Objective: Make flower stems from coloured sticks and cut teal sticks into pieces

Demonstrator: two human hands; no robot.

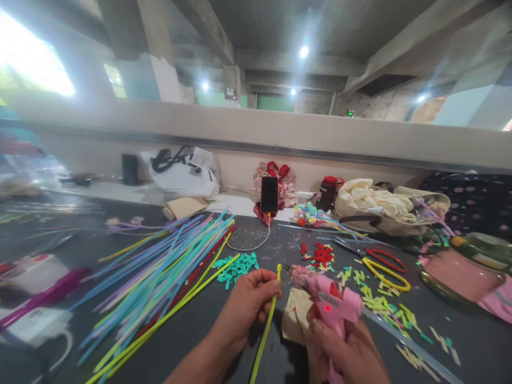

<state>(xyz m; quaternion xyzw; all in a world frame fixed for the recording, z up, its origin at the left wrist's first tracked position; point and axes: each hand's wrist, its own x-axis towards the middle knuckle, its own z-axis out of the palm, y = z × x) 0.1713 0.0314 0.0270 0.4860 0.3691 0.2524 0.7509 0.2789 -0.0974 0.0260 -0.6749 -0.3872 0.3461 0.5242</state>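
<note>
now the left hand [245, 304] pinches a thin yellow plastic stick [267, 320]; just beside it, the right hand [344, 346] grips a pink glue gun [328, 301].

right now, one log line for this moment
left hand pinches yellow straw | right hand grips pink glue gun | nozzle at straw tip

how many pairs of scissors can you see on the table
2. The red-handled scissors lie right of the red cut pieces; the yellow-handled scissors lie just in front of them, beyond the pink glue gun. Others may be hidden under the clutter.
</note>
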